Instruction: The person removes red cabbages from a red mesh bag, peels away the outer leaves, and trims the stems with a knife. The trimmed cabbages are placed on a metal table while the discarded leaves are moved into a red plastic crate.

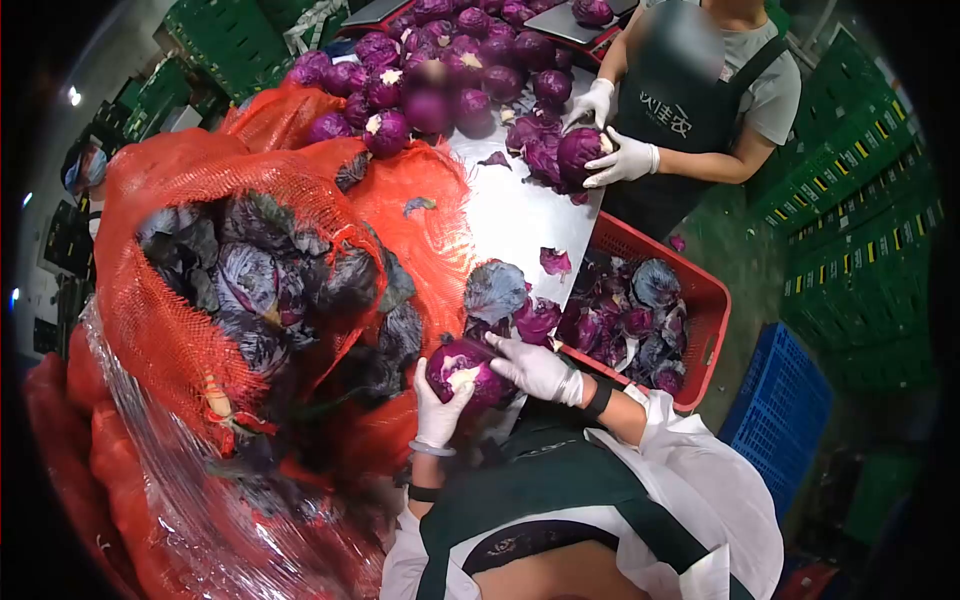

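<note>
Low in the middle of the view, a red cabbage [484,386] with its pale cut stem facing up is between my two white-gloved hands. My left hand [438,412] grips its left side, thumb near the stem. From the right, my right hand [540,370] lies with its fingers against the cabbage's upper side. Just beyond it on the metal table [515,215] are a bluish outer leaf [495,290] and loose purple leaves [537,318]. To the left, an open red mesh sack [180,330] holds dark, leafy cabbages [262,280].
Across the table, a co-worker in white gloves holds another red cabbage [580,158]. Trimmed cabbages [470,60] are heaped at the far end. A red crate [712,345] of leaves stands right of the table, near a blue crate [780,410] and stacked green crates [850,260].
</note>
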Available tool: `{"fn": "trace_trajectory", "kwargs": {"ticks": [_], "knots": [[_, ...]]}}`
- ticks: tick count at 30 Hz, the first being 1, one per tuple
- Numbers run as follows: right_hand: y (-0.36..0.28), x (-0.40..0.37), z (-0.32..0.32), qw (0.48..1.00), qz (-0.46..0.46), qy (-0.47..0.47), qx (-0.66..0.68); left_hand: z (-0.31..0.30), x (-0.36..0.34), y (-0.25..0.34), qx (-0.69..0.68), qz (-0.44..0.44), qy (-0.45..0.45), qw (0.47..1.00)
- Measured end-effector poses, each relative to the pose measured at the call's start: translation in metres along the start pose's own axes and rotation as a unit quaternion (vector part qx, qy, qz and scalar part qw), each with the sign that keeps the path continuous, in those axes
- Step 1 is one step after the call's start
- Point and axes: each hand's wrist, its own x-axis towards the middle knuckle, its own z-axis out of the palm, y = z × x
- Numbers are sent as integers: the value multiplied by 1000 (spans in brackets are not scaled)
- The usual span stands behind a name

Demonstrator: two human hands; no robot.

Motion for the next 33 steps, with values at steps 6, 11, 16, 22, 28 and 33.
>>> {"fn": "trace_trajectory", "kwargs": {"ticks": [6, 11, 16, 22, 28, 33], "knots": [[-24, 24, 6, 967, -26, -69, -243, 5, 2, 11, 101, 67, -17, 993], [-30, 21, -2, 960, -49, -74, -264, -3, 15, 62, 45, 137, -42, 989], [-18, 38, -13, 972, -26, -81, -219, 3, 31, 52, 169, 128, -70, 975], [13, 53, -24, 982, -3, -69, -175, 6, 58, 69, 263, 57, -185, 945], [49, 69, -17, 995, -24, 41, -86, 5, 50, 74, 268, 53, -174, 946], [63, 78, -6, 998, 26, 43, -31, -2, 41, 57, 224, 61, -172, 957]]}}
